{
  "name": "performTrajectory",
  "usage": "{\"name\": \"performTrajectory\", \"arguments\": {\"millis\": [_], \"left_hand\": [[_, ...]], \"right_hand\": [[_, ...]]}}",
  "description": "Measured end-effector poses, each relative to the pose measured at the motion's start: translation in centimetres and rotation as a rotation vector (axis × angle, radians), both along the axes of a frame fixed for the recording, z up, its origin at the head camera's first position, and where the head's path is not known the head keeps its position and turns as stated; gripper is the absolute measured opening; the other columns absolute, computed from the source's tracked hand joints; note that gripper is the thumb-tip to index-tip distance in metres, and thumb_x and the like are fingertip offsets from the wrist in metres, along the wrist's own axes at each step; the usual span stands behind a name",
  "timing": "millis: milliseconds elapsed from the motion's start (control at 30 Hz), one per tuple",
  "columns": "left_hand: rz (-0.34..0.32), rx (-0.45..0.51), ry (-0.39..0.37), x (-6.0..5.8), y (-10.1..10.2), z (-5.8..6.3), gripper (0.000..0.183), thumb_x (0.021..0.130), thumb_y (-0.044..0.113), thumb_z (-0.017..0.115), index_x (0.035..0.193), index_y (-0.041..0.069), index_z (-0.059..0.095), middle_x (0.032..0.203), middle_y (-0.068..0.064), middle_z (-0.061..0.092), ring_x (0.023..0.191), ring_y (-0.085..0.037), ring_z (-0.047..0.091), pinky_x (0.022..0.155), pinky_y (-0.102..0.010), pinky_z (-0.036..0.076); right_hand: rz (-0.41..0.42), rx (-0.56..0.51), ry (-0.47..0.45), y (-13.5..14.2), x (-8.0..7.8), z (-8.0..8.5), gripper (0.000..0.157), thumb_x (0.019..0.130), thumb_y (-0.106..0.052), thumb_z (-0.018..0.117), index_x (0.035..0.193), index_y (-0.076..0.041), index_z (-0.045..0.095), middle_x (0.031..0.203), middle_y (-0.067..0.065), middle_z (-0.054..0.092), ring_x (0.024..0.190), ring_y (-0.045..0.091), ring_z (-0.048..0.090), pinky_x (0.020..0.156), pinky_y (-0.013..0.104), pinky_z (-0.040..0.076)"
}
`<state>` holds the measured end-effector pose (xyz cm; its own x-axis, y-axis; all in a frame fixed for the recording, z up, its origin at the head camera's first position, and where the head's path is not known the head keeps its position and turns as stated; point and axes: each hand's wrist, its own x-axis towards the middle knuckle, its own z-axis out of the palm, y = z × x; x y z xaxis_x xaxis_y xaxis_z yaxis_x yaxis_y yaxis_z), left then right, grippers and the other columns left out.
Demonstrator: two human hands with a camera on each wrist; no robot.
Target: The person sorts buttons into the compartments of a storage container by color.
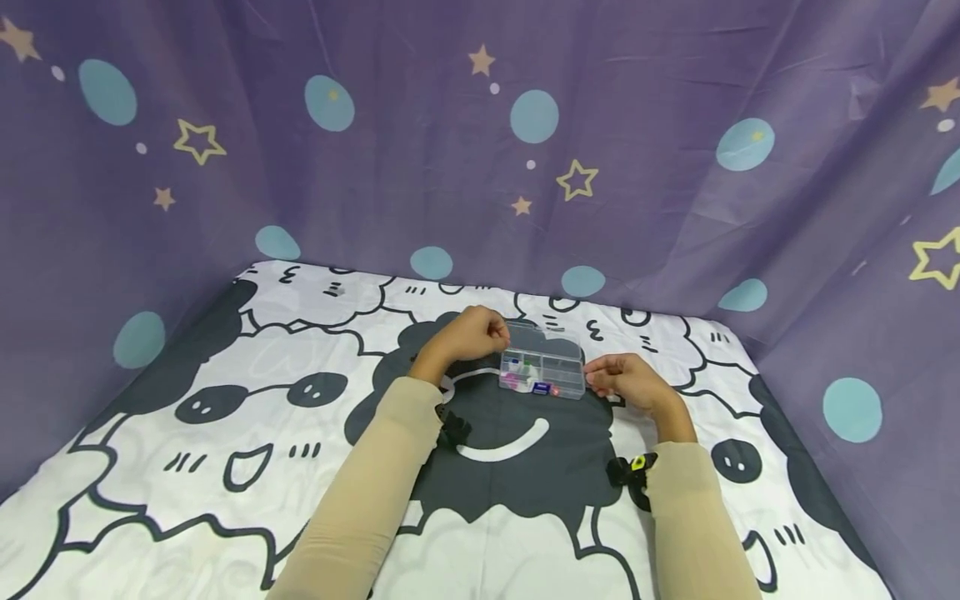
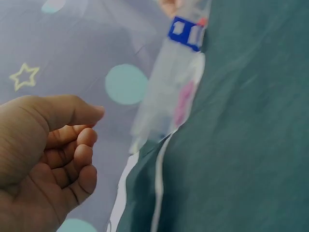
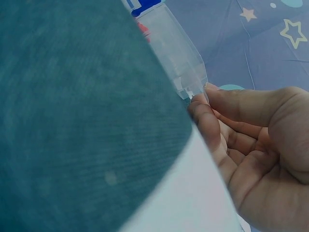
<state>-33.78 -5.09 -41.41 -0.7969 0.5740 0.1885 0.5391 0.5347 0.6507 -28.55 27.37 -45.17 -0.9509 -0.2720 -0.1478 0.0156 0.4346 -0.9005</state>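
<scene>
A clear plastic compartment box (image 1: 563, 377) lies on the dark printed cloud of the cloth, its transparent lid (image 1: 555, 337) raised at the far side. Small pink, white, blue, green and red items show inside, too small to name. My right hand (image 1: 633, 383) pinches the box's right end between thumb and fingers, as the right wrist view shows on the clear plastic (image 3: 176, 53). Near the lid's left edge is my left hand (image 1: 474, 333). In the left wrist view its fingers (image 2: 84, 154) curl loosely, apart from the box, with nothing visible between them.
A black-and-white cartoon-print cloth (image 1: 300, 467) covers the surface. Behind it hangs a purple curtain (image 1: 420, 167) with stars and blue ovals. A blue label (image 2: 186, 34) is on the box's front side. Black straps with devices (image 1: 630, 471) sit at the wrists.
</scene>
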Motion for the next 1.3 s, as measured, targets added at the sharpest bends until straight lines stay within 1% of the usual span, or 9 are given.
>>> {"name": "performTrajectory", "arguments": {"millis": [167, 333, 433, 567, 733, 967, 1167, 1300], "left_hand": [[0.046, -0.016, -0.015, -0.1, -1.5, 0.8, 0.007, 0.09, 0.009, 0.07, 0.087, 0.008, 0.075, 0.075, 0.002, 0.066, 0.068, -0.012, 0.054, 0.07, -0.029, 0.046], [0.098, -0.038, -0.037, -0.2, -3.4, 1.3, 0.006, 0.091, 0.01, 0.071, 0.088, 0.008, 0.075, 0.076, 0.001, 0.066, 0.07, -0.013, 0.054, 0.071, -0.03, 0.046], [0.113, -0.045, -0.043, -0.3, -4.5, 1.5, 0.006, 0.091, 0.011, 0.071, 0.089, 0.008, 0.076, 0.079, 0.001, 0.068, 0.072, -0.013, 0.055, 0.072, -0.03, 0.046], [0.124, -0.028, -0.069, -0.4, -5.8, 1.7, 0.006, 0.091, 0.012, 0.072, 0.09, 0.008, 0.077, 0.081, 0.0, 0.07, 0.073, -0.015, 0.055, 0.071, -0.031, 0.045], [0.144, -0.028, -0.108, -0.3, -7.4, 1.7, 0.007, 0.092, 0.012, 0.073, 0.092, 0.006, 0.077, 0.082, -0.002, 0.07, 0.076, -0.016, 0.057, 0.074, -0.032, 0.047], [0.198, -0.018, -0.177, -0.1, -9.1, 1.6, 0.008, 0.092, 0.013, 0.073, 0.095, 0.006, 0.076, 0.092, -0.005, 0.073, 0.085, -0.019, 0.062, 0.079, -0.035, 0.049], [0.202, -0.049, -0.234, 0.0, -10.2, 1.4, 0.012, 0.092, 0.015, 0.074, 0.099, 0.005, 0.077, 0.097, -0.005, 0.075, 0.094, -0.02, 0.065, 0.089, -0.04, 0.051], [0.226, -0.07, -0.28, 0.1, -11.1, 1.1, 0.014, 0.089, 0.012, 0.077, 0.101, 0.004, 0.076, 0.095, -0.004, 0.074, 0.094, -0.02, 0.064, 0.091, -0.041, 0.05]], "right_hand": [[-0.001, 0.01, -0.001, 0.1, -0.2, -0.1, 0.027, 0.1, -0.003, 0.063, 0.122, 0.011, 0.064, 0.099, 0.009, 0.071, 0.084, 0.014, 0.066, 0.075, 0.028, 0.056], [0.008, 0.004, -0.006, 0.0, -0.3, -0.1, 0.027, 0.1, -0.003, 0.063, 0.122, 0.011, 0.064, 0.1, 0.01, 0.071, 0.083, 0.014, 0.065, 0.075, 0.028, 0.056], [0.02, 0.007, -0.002, 0.0, -0.3, 0.0, 0.028, 0.1, -0.004, 0.063, 0.123, 0.012, 0.063, 0.101, 0.01, 0.071, 0.083, 0.014, 0.065, 0.074, 0.028, 0.056], [0.019, 0.004, -0.003, 0.1, -0.3, 0.0, 0.028, 0.1, -0.003, 0.063, 0.123, 0.013, 0.063, 0.1, 0.01, 0.071, 0.082, 0.014, 0.065, 0.074, 0.028, 0.056], [0.018, 0.004, 0.0, 0.0, -0.2, 0.1, 0.029, 0.1, -0.004, 0.063, 0.124, 0.013, 0.063, 0.099, 0.009, 0.072, 0.082, 0.014, 0.065, 0.074, 0.028, 0.056], [0.008, 0.012, -0.007, -0.1, -0.1, 0.2, 0.029, 0.1, -0.004, 0.063, 0.124, 0.012, 0.063, 0.1, 0.009, 0.072, 0.082, 0.014, 0.065, 0.074, 0.028, 0.056], [0.024, 0.013, 0.001, 0.1, -0.3, 0.1, 0.029, 0.1, -0.004, 0.063, 0.124, 0.013, 0.062, 0.1, 0.009, 0.072, 0.082, 0.014, 0.065, 0.074, 0.028, 0.056], [0.015, 0.017, -0.004, 0.1, -0.3, 0.1, 0.028, 0.099, -0.004, 0.063, 0.123, 0.011, 0.064, 0.098, 0.007, 0.071, 0.082, 0.014, 0.065, 0.074, 0.028, 0.056]]}}
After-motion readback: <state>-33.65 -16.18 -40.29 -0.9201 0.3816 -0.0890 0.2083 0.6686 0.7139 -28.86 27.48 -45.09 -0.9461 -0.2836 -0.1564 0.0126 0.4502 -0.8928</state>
